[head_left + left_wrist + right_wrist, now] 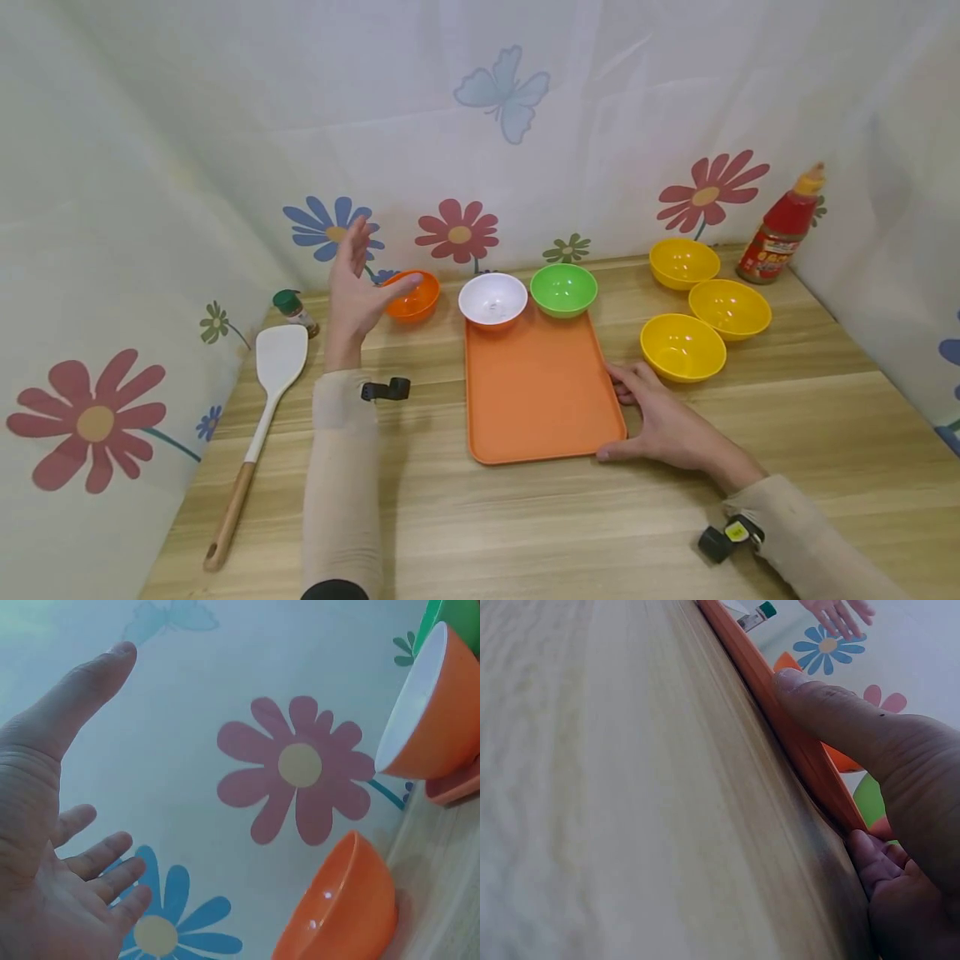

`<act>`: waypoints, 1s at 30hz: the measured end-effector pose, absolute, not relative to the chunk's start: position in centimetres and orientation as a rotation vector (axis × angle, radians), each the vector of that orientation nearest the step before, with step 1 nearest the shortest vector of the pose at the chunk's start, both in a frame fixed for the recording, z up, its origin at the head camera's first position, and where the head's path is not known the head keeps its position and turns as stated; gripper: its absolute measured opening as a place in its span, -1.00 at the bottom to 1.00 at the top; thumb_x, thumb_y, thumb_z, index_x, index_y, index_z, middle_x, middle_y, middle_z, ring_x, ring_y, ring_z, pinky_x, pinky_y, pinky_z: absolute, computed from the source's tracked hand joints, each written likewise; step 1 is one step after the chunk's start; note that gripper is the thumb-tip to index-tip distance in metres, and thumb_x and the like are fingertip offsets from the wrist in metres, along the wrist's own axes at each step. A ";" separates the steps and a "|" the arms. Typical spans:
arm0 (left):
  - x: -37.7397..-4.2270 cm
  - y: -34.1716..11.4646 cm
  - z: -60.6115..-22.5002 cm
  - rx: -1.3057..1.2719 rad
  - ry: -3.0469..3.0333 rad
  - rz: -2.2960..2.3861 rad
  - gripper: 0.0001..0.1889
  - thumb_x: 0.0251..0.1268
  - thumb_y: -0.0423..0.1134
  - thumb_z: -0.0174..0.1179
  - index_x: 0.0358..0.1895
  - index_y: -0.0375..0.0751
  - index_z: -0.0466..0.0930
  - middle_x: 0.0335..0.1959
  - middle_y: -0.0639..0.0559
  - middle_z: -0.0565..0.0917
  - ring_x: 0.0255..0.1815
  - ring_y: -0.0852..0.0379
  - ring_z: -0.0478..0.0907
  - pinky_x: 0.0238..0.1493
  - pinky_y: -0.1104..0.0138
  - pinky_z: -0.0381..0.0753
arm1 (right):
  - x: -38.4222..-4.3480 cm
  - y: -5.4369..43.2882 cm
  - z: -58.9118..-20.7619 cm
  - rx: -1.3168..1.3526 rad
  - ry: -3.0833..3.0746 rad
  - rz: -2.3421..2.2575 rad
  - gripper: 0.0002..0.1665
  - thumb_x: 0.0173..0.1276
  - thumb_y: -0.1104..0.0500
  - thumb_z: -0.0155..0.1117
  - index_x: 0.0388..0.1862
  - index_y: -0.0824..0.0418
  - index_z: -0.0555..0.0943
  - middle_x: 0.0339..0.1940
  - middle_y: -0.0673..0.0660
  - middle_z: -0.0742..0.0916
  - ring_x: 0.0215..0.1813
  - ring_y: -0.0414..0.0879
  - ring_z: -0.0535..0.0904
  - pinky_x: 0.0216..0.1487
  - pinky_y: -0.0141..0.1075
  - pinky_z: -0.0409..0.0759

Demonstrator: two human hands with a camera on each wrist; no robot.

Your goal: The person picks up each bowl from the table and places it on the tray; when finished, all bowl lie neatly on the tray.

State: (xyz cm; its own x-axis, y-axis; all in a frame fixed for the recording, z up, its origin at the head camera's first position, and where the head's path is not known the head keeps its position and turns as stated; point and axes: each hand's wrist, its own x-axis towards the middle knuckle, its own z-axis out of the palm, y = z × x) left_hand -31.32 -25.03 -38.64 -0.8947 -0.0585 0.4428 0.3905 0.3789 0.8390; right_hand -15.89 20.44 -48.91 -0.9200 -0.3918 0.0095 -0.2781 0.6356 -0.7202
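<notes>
My left hand [354,292] is raised with its fingers straight and the thumb spread, holding nothing. In the head view its thumb overlaps an orange bowl [414,302] that sits on the table left of the tray. My right hand [660,417] grips the near right corner of an orange tray [543,392], thumb at the near edge and fingers curled along the right side. At the tray's far end are a bowl [492,300], white inside and orange outside, and a green bowl [564,290]. The left wrist view shows the orange bowl [345,907] below the open palm.
Several things surround the tray on the wooden table [480,525]. Three yellow bowls [682,348] cluster at the right, before a red sauce bottle [780,229]. On the left lie a white spatula [279,358] with a wooden handle and a small green-capped jar [295,310]. Flowered curtains [615,100] stand behind.
</notes>
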 end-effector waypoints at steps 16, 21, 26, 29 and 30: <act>-34.1 -26.8 -46.1 -0.043 -2.364 -1.632 0.23 0.21 -0.12 0.72 0.85 0.08 0.06 0.86 0.02 0.13 0.86 -0.05 0.03 0.84 0.01 0.03 | -15.9 20.4 -48.9 -0.561 2.718 -1.142 0.58 0.00 -0.40 0.84 0.81 0.23 0.22 0.42 0.16 0.47 0.42 0.10 0.60 0.49 0.11 0.63; -34.3 -26.6 -47.2 0.100 -2.446 -1.628 0.28 0.20 -0.05 0.73 0.87 0.17 -0.02 0.87 0.09 0.09 0.85 -0.06 0.04 0.81 -0.04 0.13 | -15.9 20.4 -49.0 -0.564 2.723 -1.129 0.59 0.00 -0.42 0.82 0.81 0.22 0.21 0.43 0.16 0.47 0.42 0.10 0.60 0.49 0.10 0.63; -34.4 -26.7 -47.9 0.147 -2.488 -1.625 0.27 0.21 -0.02 0.72 0.85 -0.10 0.01 0.82 -0.12 0.19 0.75 -0.17 0.24 0.78 -0.02 0.24 | -16.0 20.4 -49.1 -0.562 2.722 -1.134 0.59 -0.01 -0.42 0.83 0.81 0.22 0.21 0.43 0.16 0.47 0.43 0.10 0.60 0.49 0.10 0.63; -34.6 -26.8 -48.4 0.140 -2.512 -1.618 0.28 0.19 0.04 0.73 0.83 -0.19 0.05 0.76 -0.22 0.28 0.66 -0.25 0.35 0.73 -0.05 0.33 | -15.9 20.4 -49.0 -0.560 2.722 -1.135 0.60 -0.01 -0.41 0.84 0.81 0.22 0.21 0.43 0.15 0.46 0.43 0.10 0.60 0.50 0.11 0.63; -34.6 -26.8 -48.5 0.135 -2.520 -1.612 0.29 0.17 0.06 0.74 0.83 -0.20 0.05 0.76 -0.24 0.29 0.65 -0.26 0.37 0.73 -0.05 0.35 | -15.9 20.4 -49.0 -0.560 2.719 -1.138 0.60 -0.01 -0.41 0.84 0.81 0.22 0.21 0.43 0.16 0.46 0.43 0.10 0.59 0.50 0.11 0.62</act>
